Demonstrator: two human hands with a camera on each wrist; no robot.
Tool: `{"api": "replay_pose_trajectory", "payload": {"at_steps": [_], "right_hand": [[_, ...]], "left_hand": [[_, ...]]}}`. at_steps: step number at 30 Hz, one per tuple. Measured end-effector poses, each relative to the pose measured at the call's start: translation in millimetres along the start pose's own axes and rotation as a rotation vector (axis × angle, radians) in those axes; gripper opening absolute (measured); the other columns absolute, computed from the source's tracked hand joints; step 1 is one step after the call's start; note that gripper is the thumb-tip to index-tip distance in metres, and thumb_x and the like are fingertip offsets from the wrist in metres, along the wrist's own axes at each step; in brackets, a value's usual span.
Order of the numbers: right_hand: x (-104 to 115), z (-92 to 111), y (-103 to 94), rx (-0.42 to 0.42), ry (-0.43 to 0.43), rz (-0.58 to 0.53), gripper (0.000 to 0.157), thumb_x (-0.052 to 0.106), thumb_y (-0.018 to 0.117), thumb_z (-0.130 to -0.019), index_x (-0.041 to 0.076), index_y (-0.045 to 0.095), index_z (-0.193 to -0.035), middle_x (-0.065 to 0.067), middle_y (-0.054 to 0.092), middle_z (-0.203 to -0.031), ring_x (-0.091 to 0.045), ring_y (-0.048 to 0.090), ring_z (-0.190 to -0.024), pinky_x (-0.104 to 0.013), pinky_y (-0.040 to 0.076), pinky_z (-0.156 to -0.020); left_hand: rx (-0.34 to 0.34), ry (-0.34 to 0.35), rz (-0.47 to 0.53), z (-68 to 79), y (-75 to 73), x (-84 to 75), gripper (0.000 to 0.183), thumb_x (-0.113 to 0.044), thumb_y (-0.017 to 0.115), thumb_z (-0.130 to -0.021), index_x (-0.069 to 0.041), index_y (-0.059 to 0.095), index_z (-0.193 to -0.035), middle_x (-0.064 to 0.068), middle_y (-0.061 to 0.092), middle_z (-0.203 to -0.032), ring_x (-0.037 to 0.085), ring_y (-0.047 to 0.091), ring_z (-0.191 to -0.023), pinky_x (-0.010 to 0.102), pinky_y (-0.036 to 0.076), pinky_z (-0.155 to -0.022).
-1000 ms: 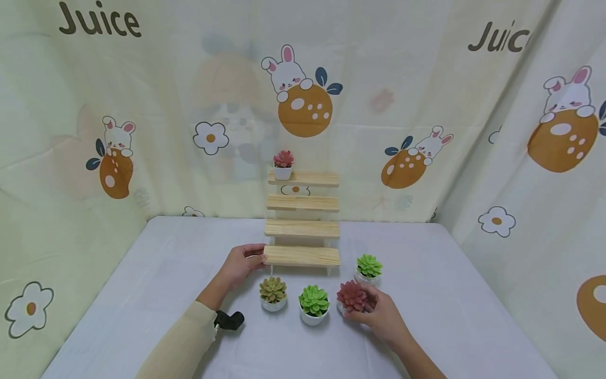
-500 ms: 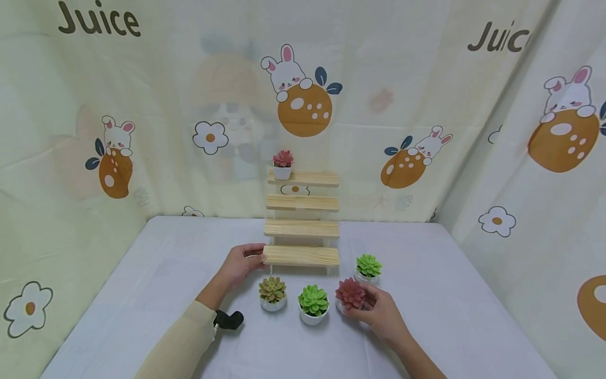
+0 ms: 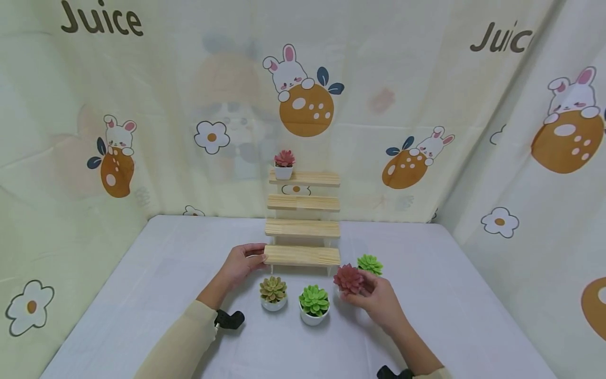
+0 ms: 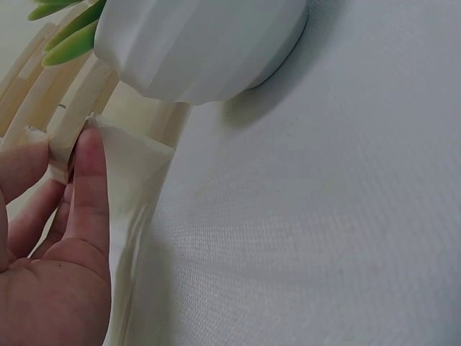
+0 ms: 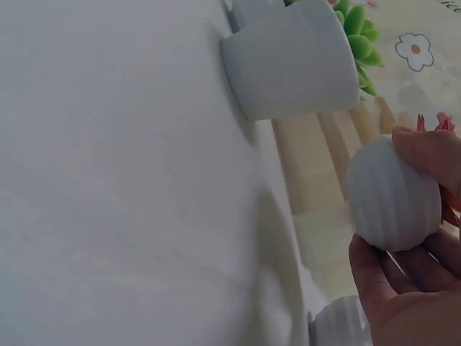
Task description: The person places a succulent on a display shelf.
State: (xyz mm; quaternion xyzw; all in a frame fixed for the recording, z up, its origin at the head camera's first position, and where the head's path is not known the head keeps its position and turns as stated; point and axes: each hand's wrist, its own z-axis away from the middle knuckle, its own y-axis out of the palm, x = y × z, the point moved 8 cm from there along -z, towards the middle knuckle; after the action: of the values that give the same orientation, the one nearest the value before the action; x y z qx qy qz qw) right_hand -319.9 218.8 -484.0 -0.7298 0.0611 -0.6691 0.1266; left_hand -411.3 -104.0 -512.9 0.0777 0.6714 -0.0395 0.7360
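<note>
The right hand [image 3: 376, 300] is gripping the white ribbed pot [image 5: 392, 194] of the dark red succulent [image 3: 349, 279], thumb and fingers curling round its sides; this grip is leaving most of the leaves free, probably to spare them from crushing; the pot is apparently hanging above the table [image 3: 426, 295], just off the right front of the wooden stand [image 3: 303, 228]; the left hand [image 3: 241, 263] is pinching the left end of the lowest shelf [image 3: 303, 256], seemingly to steady the stand; that stand is rising by the middle of the table's far edge, a pinkish-red succulent [image 3: 284, 163] sitting at its top shelf's left end; an olive succulent [image 3: 273, 288] and a bright green succulent [image 3: 314, 300] are standing on the near-edge side of the stand, spaced apart, likely leaving room for fingers; a second green succulent [image 3: 370, 264] is showing behind the red one, toward the table's right edge.
</note>
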Motion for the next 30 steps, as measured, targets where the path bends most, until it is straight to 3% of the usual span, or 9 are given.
{"api": "replay_pose_trajectory", "payload": {"at_steps": [10,21,30], "right_hand": [[18.8,-10.8,1.3,-0.010,-0.044,-0.015,0.073,0.015,0.086,-0.065,0.002,0.053,-0.128,-0.018,0.057,-0.127,-0.019,0.057,-0.116,-0.020,0.051,-0.093],[31.0,-22.4,3.7,0.008,-0.109,-0.014,0.066,0.022,0.086,-0.065,0.008,0.059,-0.124,-0.011,0.060,-0.125,-0.014,0.058,-0.114,-0.021,0.050,-0.095],[42.3,-36.9,0.8,-0.022,-0.108,0.025,0.065,0.024,0.086,-0.065,0.010,0.059,-0.122,-0.010,0.061,-0.122,-0.015,0.060,-0.110,-0.019,0.052,-0.091]], "left_hand": [[-0.013,-0.017,-0.002,-1.9,-1.5,2.4,0.039,0.002,0.063,-0.086,0.004,0.056,-0.124,0.022,0.058,-0.116,0.021,0.065,-0.092,0.040,0.058,-0.085],[-0.011,-0.021,-0.006,-1.6,-1.2,2.2,0.038,0.003,0.063,-0.086,0.004,0.057,-0.124,0.022,0.059,-0.116,0.021,0.064,-0.092,0.039,0.058,-0.085],[-0.005,-0.011,0.001,-0.9,-1.0,1.6,0.038,0.003,0.061,-0.087,0.004,0.056,-0.125,0.022,0.059,-0.117,0.022,0.065,-0.093,0.040,0.057,-0.086]]}}
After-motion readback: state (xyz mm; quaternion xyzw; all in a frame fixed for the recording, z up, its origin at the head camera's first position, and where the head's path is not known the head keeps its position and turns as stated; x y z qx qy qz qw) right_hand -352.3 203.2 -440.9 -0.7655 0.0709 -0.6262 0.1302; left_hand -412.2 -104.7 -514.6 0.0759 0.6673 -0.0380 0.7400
